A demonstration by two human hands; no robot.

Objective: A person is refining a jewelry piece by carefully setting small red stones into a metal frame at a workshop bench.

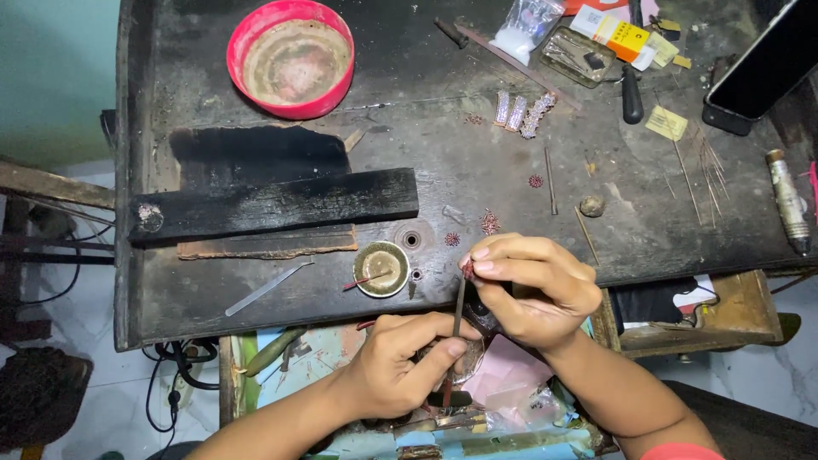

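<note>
The small reddish piece pinched between the right hand's fingers is too small to make out. The dark flat device at upper right is running off the frame's edge. Clutter below the dark scorched wooden desk, at bottom centre, is being hidden by both forearms.

**One head camera, looking steeply down**

Single view, worn on the person's head, aimed almost straight down over the dark workbench. Close range: left hand and right hand sit low-centre in frame, forearms entering from the bottom edge. Beyond the hands the bench top fills the frame; left of them, floor shows. No second view to overlap.
</note>
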